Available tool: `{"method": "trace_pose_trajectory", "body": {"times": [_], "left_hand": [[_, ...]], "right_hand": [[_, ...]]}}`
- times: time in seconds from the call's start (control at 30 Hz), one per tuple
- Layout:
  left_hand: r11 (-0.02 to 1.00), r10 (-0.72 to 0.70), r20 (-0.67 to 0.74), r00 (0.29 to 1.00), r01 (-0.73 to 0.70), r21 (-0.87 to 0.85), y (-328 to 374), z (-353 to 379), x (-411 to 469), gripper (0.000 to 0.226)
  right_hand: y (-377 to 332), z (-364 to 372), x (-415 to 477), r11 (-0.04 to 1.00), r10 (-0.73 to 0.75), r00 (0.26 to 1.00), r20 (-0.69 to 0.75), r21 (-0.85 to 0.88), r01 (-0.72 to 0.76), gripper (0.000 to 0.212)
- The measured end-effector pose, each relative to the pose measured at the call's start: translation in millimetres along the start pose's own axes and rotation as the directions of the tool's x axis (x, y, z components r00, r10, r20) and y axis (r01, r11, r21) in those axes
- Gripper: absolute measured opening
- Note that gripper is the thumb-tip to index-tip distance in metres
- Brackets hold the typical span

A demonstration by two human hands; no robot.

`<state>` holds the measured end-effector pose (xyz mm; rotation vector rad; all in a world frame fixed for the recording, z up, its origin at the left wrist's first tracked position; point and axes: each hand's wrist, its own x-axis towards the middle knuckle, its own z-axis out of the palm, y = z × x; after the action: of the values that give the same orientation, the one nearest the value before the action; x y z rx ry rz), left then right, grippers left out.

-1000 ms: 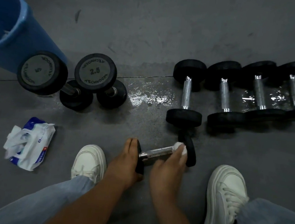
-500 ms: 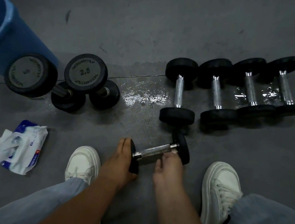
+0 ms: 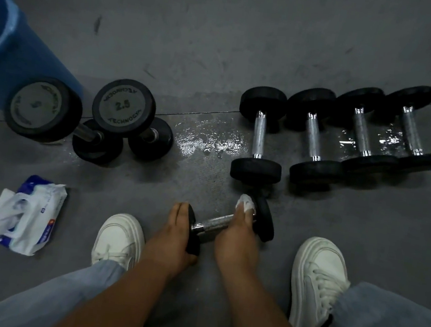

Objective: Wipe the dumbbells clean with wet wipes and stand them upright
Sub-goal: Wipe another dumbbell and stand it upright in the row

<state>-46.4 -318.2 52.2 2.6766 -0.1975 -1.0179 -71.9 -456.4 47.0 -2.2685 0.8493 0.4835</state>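
On the grey floor (image 3: 223, 42), the left hand (image 3: 172, 237) grips a small dumbbell (image 3: 215, 221) by its near disc; the right hand (image 3: 238, 236) holds a wet wipe (image 3: 244, 203) at its far disc. Beyond this dumbbell: a wet patch (image 3: 209, 138), four lying dumbbells (image 3: 312, 137) rightward, two upright dumbbells (image 3: 123, 106) and a blue bin (image 3: 18, 57) leftward.

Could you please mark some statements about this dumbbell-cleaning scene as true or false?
1. Two upright dumbbells stand beside the blue bin. True.
2. The right hand holds a white wipe against the held dumbbell. True.
3. Six dumbbells lie in the row on the right. False: four lying dumbbells.
4. The wipes pack lies between the shoes. False: it lies left of the left shoe.
5. The left hand is free. False: it grips the held dumbbell's end.
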Motion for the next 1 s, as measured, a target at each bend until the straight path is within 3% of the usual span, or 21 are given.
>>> {"method": "trace_pose_trajectory", "body": {"times": [0.2, 0.27, 0.33, 0.37, 0.4, 0.43, 0.5, 0.57, 0.77, 0.9, 1.0], "left_hand": [[1.0, 0.011, -0.009, 1.0, -0.011, 0.016, -1.7, 1.7, 1.2, 0.118], [1.0, 0.001, 0.007, 1.0, -0.001, -0.003, -0.7, 1.3, -0.3, 0.119], [1.0, 0.019, -0.007, 1.0, -0.019, -0.008, 0.0, 0.3, 1.0, 0.119], [1.0, 0.02, -0.006, 1.0, -0.02, -0.012, 0.0, -0.2, 1.7, 0.12], [1.0, 0.017, 0.004, 1.0, -0.017, -0.018, -0.4, -0.3, 2.4, 0.12], [1.0, 0.015, 0.014, 1.0, -0.014, -0.022, -0.9, 0.3, 3.1, 0.121], [1.0, 0.013, 0.018, 1.0, -0.013, -0.024, -1.2, 1.5, 2.9, 0.123], [1.0, 0.02, 0.011, 1.0, -0.02, -0.023, -1.7, 1.0, 2.2, 0.123], [0.998, 0.036, 0.003, 0.999, -0.036, -0.045, -4.0, 0.8, 3.7, 0.124], [0.998, 0.03, -0.002, 1.0, -0.03, -0.057, -4.2, 0.9, 3.7, 0.124], [0.998, 0.034, -0.004, 0.999, -0.034, -0.048, -4.2, 1.6, 3.9, 0.125]], "right_hand": [[3.7, 13.3, -10.6, 0.999, -0.046, 0.994, -0.098, -0.006, 0.046, 0.08], [0.5, 11.2, -8.4, 0.991, 0.013, 0.99, -0.14, 0.132, 0.005, 0.069], [10.9, 20.1, -17.0, 0.903, 0.148, 0.961, -0.234, 0.428, -0.035, 0.041], [12.1, 16.5, -19.8, 0.731, 0.31, 0.94, -0.14, 0.667, -0.141, 0.027], [11.3, 10.8, -14.7, 0.483, 0.443, 0.894, 0.064, 0.823, -0.298, 0.029], [13.7, 6.6, -3.5, 0.205, 0.502, 0.809, 0.306, 0.867, -0.455, 0.03], [18.4, -1.0, 21.5, -0.245, 0.455, 0.691, 0.561, 0.825, -0.509, 0.025], [10.3, -5.4, 19.1, -0.394, 0.404, 0.679, 0.613, 0.786, -0.476, 0.024], [5.9, -8.6, 17.5, -0.493, 0.404, 0.654, 0.64, 0.754, -0.434, 0.025], [1.8, -9.2, 6.5, -0.408, 0.44, 0.644, 0.626, 0.778, -0.478, 0.044], [-4.2, -9.7, 8.0, -0.328, 0.452, 0.696, 0.558, 0.83, -0.452, 0.037]]}}
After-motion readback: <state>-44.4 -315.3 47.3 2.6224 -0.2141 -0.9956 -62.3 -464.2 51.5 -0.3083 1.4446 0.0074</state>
